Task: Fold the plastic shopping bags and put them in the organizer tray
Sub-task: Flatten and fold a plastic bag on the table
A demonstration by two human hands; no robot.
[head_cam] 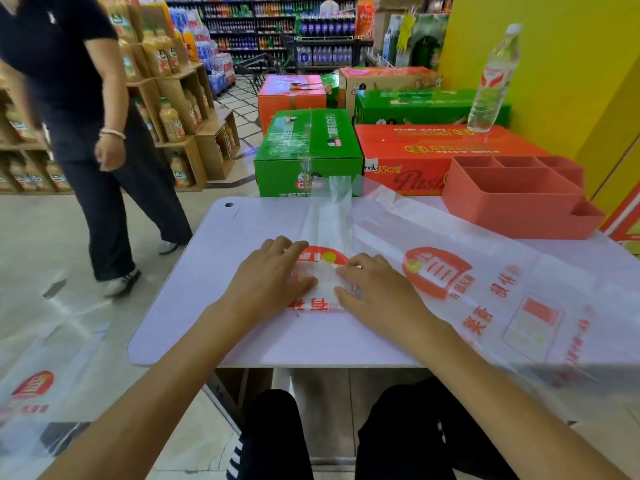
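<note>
You have only one view, the wide-angle camera on your head. It looks forward and down, close above the table, with your forearms entering from the bottom edge and your knees under the table edge. Farther ahead it reaches the boxes and the shelves. Straight lines bend near the borders.

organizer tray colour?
Salmon pink organizer tray, plain, no pattern; head view.

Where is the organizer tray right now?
In the head view, the organizer tray sits at the far right of the table, beyond the right hand, just in front of the orange carton.
</note>
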